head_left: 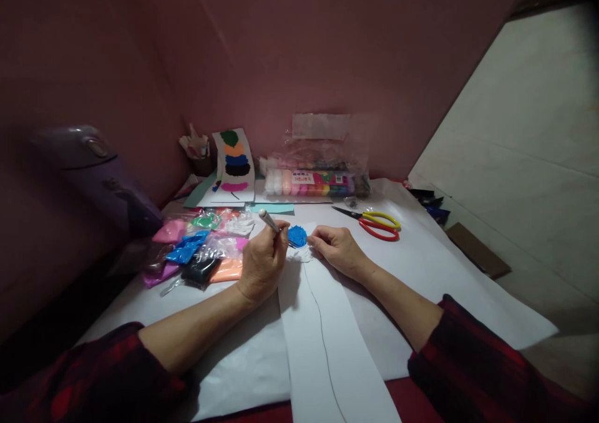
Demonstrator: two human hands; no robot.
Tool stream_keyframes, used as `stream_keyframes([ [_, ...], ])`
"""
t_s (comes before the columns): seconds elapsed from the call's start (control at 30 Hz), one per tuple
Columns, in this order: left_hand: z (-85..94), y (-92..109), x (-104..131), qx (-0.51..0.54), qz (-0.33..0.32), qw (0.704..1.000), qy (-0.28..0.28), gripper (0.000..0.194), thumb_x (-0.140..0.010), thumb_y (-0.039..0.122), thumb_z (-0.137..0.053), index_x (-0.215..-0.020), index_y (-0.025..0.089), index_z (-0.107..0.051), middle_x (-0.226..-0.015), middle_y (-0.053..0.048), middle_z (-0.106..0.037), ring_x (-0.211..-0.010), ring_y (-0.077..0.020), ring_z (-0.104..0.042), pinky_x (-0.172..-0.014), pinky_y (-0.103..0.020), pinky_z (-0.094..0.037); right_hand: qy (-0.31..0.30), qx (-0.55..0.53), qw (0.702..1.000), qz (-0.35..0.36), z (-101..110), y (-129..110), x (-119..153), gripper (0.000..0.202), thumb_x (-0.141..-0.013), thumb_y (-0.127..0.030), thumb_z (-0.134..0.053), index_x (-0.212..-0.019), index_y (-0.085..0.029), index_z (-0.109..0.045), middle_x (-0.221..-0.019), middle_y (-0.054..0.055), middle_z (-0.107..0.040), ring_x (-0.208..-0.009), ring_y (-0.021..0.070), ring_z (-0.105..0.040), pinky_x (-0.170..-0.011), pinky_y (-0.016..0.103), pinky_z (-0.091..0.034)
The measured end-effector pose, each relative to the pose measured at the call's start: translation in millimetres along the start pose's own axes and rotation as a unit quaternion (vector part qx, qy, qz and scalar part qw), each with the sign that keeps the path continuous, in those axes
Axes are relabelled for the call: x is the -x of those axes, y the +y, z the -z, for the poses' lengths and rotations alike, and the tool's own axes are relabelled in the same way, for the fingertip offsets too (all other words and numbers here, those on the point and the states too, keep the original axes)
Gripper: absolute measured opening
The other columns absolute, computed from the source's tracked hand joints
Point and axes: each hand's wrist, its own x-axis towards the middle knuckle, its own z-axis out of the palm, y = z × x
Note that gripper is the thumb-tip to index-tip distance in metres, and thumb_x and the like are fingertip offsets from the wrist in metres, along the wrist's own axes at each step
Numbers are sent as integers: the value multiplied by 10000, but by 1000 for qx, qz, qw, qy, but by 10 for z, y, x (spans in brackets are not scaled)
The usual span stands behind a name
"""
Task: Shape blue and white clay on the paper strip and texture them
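Observation:
My left hand (266, 257) is closed round a slim silver pen-like tool (269, 219) with a pale knob at its upper end. The tool's lower tip is hidden by my fingers, close to a round, rough-textured patch of blue clay (297, 236). White clay (302, 254) lies just below the blue patch. Both sit at the far end of a long white paper strip (309, 329) with a thin dark line drawn down it. At the right edge of the blue patch, my right hand (339, 248) has thumb and finger pinched together; what is between them is too small to tell.
Bagged coloured clay (201, 248) lies left of my left hand. Scissors (374, 222) with yellow and red handles rest to the right. Behind stand a clay pack (309, 183), a colour-daubed card (236, 167) and a pen holder (196, 151). A purple bottle (105, 179) stands far left.

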Motion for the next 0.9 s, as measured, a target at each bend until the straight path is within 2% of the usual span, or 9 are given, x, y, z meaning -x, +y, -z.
stream_keyframes([
  [0.2,-7,-9,21,-3,-36,999,-16,225,-939,299,-460,-1007,168,-630,-747,-21,-672,-654,-124,-618,-648,-232,-463,-2,-2,1000,-1,1,-3,4,277,-862,-320,-564,-614,-196,-565,-543,-11,-589,-539,127,-509,-578,251,-398],
  [0.37,13,30,4,-80,-10,997,10,232,-925,291,-454,-973,165,-643,-801,-49,-718,-722,-157,-674,-677,-250,-473,-3,-1,1000,-3,6,-3,2,265,-859,-317,-570,-626,-190,-582,-551,-9,-599,-550,127,-522,-591,249,-402],
  [0.6,21,50,-21,-161,10,987,-6,237,-922,268,-447,-1006,175,-649,-816,-45,-736,-712,-188,-687,-626,-265,-430,-3,-4,1000,-6,-2,3,3,278,-860,-325,-572,-618,-189,-565,-549,-10,-597,-552,127,-533,-596,244,-409],
  [0.77,18,58,-26,-160,5,987,-4,233,-928,257,-454,-1018,168,-649,-826,-48,-734,-721,-179,-681,-625,-254,-420,-4,-2,1000,-3,-3,9,3,278,-866,-327,-567,-624,-191,-566,-548,-9,-593,-556,131,-536,-599,247,-407],
  [0.9,16,50,-26,-144,-9,989,7,214,-925,244,-468,-991,163,-655,-769,-34,-711,-655,-153,-642,-610,-245,-412,-5,4,1000,-2,1,10,-5,273,-866,-324,-567,-629,-188,-579,-554,-5,-602,-554,131,-530,-593,250,-398],
])
